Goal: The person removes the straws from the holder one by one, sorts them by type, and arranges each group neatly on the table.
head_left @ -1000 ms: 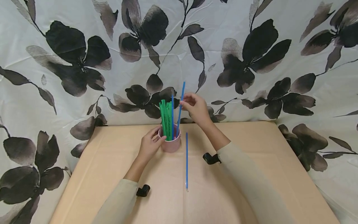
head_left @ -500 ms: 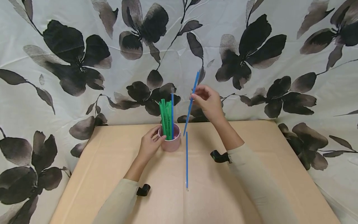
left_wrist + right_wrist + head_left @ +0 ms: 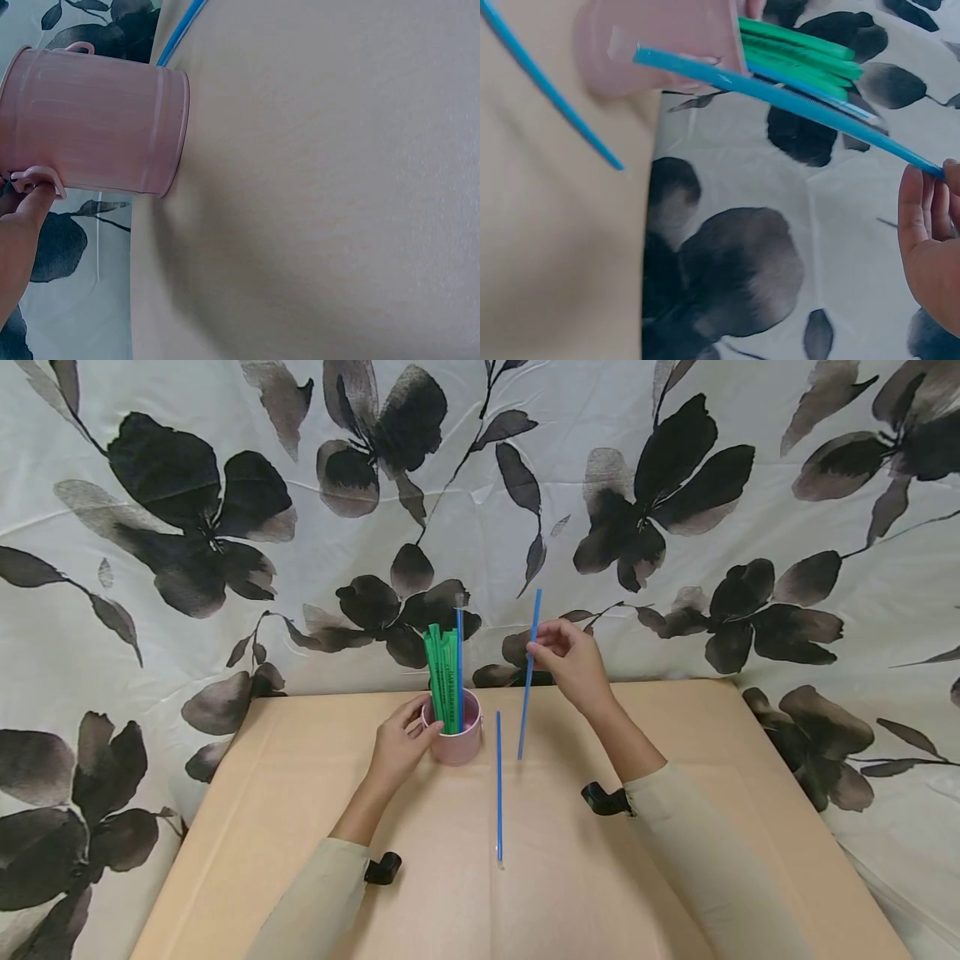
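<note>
A small pink bucket (image 3: pixel 457 750) with looped handles stands near the table's far edge, and my left hand (image 3: pixel 399 739) grips its left side, thumb at the rim. Inside lean a bunch of green straws (image 3: pixel 441 681) with printing on them and one blue straw (image 3: pixel 460 652). My right hand (image 3: pixel 573 662) pinches another blue straw (image 3: pixel 525 710) by its upper part, to the right of the bucket. The right wrist view shows a clear sleeve poking past this held straw's (image 3: pixel 802 110) lower end. A further blue straw (image 3: pixel 499 785) lies on the table, pointing toward me.
The table (image 3: pixel 645 827) has a tan covering. Behind it hangs a white cloth (image 3: pixel 480 543) with dark flowers, close to the bucket. Black wrist cameras stick out from both sleeves over the table.
My right hand has drawn the blue straw up out of the bucket, moved it right, then lowered it toward the table. My left hand stays on the bucket.
</note>
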{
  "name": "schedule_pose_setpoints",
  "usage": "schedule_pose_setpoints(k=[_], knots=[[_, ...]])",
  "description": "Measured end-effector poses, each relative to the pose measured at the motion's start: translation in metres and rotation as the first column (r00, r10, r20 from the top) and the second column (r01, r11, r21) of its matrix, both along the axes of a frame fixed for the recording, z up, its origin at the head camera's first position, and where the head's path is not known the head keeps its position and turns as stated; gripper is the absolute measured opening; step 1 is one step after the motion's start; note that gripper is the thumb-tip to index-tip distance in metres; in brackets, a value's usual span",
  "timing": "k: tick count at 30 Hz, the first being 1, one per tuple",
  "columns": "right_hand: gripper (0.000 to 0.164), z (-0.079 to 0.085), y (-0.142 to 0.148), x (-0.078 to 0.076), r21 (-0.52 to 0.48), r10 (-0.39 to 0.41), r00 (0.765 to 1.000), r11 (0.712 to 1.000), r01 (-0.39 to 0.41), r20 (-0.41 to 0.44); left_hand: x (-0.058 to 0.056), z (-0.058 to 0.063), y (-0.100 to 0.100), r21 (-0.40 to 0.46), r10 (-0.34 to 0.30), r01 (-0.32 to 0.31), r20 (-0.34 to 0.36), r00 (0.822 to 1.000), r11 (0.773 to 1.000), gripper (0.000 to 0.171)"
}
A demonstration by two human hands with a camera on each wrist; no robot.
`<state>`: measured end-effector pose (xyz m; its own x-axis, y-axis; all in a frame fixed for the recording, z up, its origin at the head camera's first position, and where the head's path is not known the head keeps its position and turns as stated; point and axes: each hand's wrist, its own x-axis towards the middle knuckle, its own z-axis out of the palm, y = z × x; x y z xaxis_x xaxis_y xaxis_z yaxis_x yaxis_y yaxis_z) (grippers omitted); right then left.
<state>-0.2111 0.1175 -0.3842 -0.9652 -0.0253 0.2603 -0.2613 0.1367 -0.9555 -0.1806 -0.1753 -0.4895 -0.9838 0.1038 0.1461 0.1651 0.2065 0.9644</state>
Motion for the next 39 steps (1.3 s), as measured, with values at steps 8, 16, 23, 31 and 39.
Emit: schedule_pose_setpoints(k=[8,16,23,31,39], knots=[[0.029,-0.036,0.006,-0.002,0.006,0.007,0.995,1.0,-0.007,0.1,-0.003,-0.003,-0.001,-0.002,-0.007,0.007,-0.002,1.0,1.0,0.058],[0.029,-0.07,0.005,-0.005,0.06,-0.018,0.976,0.998,0.005,0.219,-0.003,-0.002,0.002,0.012,0.004,-0.004,-0.007,1.0,1.0,0.057],[0.03,-0.096,0.001,-0.008,0.11,-0.016,0.959,0.994,-0.016,0.283,-0.006,-0.003,0.004,0.007,0.007,-0.007,0.0,1.0,1.0,0.059],[0.031,-0.121,-0.004,-0.007,0.132,-0.009,0.942,0.991,-0.038,0.337,0.0,0.015,0.008,-0.005,0.0,0.0,0.033,0.999,1.0,0.06],[0.031,-0.14,-0.008,-0.004,0.186,-0.02,0.916,0.981,-0.059,0.4,0.008,0.029,0.011,0.003,-0.003,0.003,0.042,0.999,1.0,0.058]])
